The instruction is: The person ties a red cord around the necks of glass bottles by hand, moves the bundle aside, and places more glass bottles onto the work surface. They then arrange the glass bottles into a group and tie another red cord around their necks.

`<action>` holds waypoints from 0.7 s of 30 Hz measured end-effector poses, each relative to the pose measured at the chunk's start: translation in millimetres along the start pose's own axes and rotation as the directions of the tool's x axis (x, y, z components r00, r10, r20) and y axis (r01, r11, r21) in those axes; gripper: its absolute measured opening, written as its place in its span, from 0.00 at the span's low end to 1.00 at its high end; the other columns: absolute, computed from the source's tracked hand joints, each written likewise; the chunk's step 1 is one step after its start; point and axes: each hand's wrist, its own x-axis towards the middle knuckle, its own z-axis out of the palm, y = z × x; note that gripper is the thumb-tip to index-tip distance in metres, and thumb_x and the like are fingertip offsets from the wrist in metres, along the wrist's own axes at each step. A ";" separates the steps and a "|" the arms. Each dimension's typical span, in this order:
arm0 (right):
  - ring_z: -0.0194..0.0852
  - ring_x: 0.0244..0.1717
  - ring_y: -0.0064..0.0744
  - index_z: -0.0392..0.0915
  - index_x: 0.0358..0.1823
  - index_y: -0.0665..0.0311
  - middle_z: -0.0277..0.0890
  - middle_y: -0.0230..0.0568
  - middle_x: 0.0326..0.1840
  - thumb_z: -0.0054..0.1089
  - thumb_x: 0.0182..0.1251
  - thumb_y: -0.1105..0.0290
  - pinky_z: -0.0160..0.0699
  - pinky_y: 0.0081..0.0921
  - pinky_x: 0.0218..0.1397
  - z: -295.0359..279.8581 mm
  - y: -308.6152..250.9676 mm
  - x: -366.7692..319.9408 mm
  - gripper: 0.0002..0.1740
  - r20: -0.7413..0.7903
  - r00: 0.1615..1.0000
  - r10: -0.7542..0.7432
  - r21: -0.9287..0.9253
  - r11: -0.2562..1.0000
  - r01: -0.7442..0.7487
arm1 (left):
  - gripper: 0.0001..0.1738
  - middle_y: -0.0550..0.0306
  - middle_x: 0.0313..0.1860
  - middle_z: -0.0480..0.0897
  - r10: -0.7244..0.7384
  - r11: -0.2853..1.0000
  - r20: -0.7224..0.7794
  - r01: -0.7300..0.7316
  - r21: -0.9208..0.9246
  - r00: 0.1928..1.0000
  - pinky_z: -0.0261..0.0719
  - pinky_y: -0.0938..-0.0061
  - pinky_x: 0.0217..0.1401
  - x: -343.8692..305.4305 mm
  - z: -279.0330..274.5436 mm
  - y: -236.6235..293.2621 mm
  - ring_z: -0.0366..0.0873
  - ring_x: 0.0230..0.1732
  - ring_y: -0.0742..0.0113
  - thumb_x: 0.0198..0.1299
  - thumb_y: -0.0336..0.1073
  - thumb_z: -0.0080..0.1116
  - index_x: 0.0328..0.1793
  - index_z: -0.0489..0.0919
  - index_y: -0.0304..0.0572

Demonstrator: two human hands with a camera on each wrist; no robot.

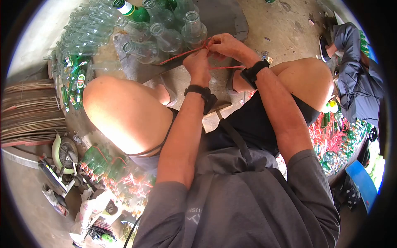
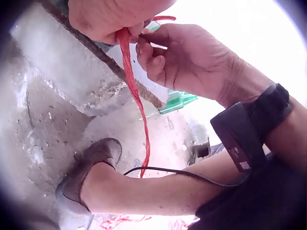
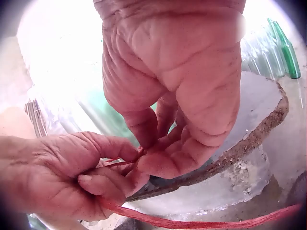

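My left hand (image 1: 197,64) grips a red plastic string (image 2: 131,79) in its curled fingers, and a long tail hangs from the fist. Close against it, my right hand (image 1: 228,45) pinches the same string between thumb and fingers. In the right wrist view the fingertips of both hands meet over a thin loop, which they partly hide. One strand runs from the hands to the left along a cluster of clear glass bottles (image 1: 166,38). A green bottle (image 1: 134,12) with a white neck label lies among them. The bottles rest on a grey slab (image 1: 225,20) just beyond my hands.
Many clear bottles (image 1: 89,29) are stacked at the upper left, with green bottles (image 1: 78,78) below. A pile of flat sheets (image 1: 31,111) and a fan (image 1: 65,152) stand at the left. Another person (image 1: 351,62) is at the right, near red string (image 1: 328,134) and more bottles.
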 end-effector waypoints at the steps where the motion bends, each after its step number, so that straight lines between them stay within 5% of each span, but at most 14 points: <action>1: 0.79 0.32 0.19 0.84 0.42 0.60 0.84 0.29 0.36 0.63 0.70 0.64 0.81 0.20 0.37 -0.1 1.4 0.0 0.09 0.006 1.000 0.025 -0.016 1.000 -0.025 | 0.08 0.55 0.40 0.87 0.000 1.000 0.000 0.000 0.000 1.000 0.79 0.73 0.36 1.2 -1.0 -0.9 0.86 0.39 0.64 0.59 0.23 0.67 0.44 0.86 0.29; 6: 0.79 0.36 0.19 0.85 0.44 0.59 0.85 0.27 0.38 0.65 0.71 0.61 0.79 0.21 0.38 -1.4 3.8 -2.4 0.10 0.061 0.992 0.113 0.146 0.982 -0.120 | 0.07 0.55 0.39 0.87 -0.103 0.995 0.040 0.103 -0.013 0.994 0.73 0.73 0.26 2.7 -7.0 5.3 0.87 0.38 0.66 0.58 0.24 0.70 0.43 0.86 0.34; 21: 0.70 0.30 0.22 0.86 0.39 0.61 0.79 0.29 0.33 0.65 0.68 0.63 0.68 0.23 0.31 6.3 6.7 2.0 0.10 0.043 0.980 0.196 0.345 0.917 -0.199 | 0.08 0.58 0.36 0.89 -0.220 0.972 0.085 0.210 0.105 0.972 0.62 0.78 0.21 5.7 -14.0 15.8 0.84 0.31 0.73 0.59 0.28 0.73 0.45 0.87 0.41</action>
